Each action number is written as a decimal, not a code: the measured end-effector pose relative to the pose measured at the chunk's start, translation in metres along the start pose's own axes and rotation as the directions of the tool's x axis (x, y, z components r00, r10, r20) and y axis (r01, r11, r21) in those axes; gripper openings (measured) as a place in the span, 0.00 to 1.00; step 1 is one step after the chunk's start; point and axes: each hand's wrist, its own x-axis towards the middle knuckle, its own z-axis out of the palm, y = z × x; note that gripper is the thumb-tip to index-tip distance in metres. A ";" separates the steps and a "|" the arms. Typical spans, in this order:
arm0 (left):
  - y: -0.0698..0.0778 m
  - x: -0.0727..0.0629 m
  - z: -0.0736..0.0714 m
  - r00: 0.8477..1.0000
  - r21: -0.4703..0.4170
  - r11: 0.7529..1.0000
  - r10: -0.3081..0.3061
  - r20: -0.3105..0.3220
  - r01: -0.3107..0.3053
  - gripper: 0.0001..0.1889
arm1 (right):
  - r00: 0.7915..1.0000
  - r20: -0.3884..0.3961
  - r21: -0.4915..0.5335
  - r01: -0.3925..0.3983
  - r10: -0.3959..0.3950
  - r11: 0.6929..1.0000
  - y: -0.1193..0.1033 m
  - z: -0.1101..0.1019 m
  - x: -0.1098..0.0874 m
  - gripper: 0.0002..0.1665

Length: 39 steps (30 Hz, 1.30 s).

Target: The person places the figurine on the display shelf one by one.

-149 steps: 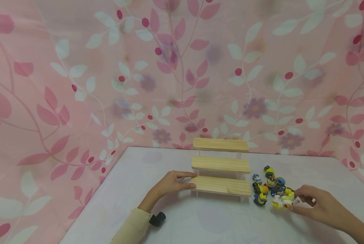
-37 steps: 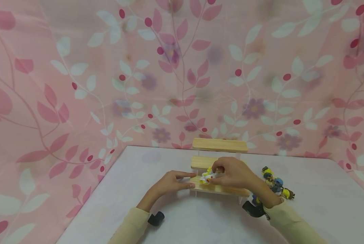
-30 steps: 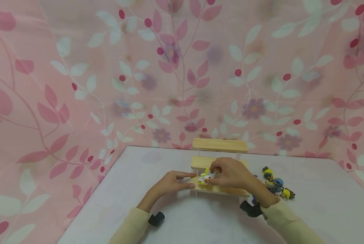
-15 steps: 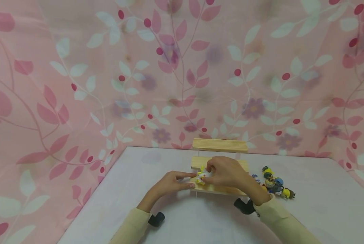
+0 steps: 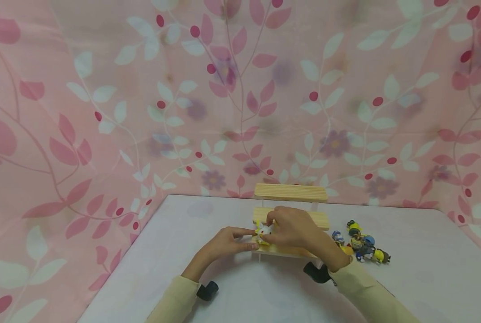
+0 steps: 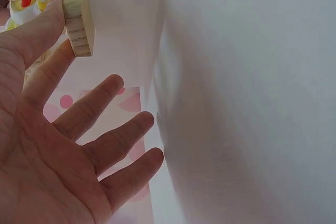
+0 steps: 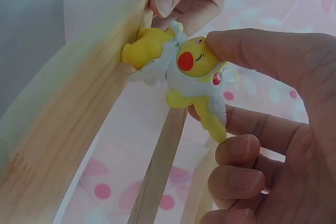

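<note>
My right hand pinches a small yellow and white Pikachu figurine between thumb and fingers. In the right wrist view, the figurine's feet meet the lowest board of a three-tier wooden display stand; thumb and index finger are at its head and body. It stands at the board's left end. My left hand holds that same end, thumb at the front corner and index finger at the back. In the left wrist view, its other fingers spread free below the board end.
Several small coloured figurines lie in a heap right of the stand. The middle board and top board rise behind the lowest one. A pink floral cloth hangs behind the white table.
The right hand took the figurine from the heap, carried it left to the lowest board, and has shifted it further toward the left end. The left hand stays at the stand.
</note>
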 end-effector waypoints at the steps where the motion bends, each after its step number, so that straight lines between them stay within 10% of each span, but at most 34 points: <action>1: 0.000 0.000 0.000 1.000 -0.002 1.000 -0.001 0.002 0.001 0.25 | 1.000 0.000 -0.001 0.001 -0.001 1.000 0.000 0.000 0.000 0.16; 39: 0.000 0.001 0.002 1.000 0.035 0.999 0.012 -0.006 -0.012 0.27 | 0.999 -0.031 0.088 0.017 -0.015 0.996 0.039 -0.027 -0.046 0.20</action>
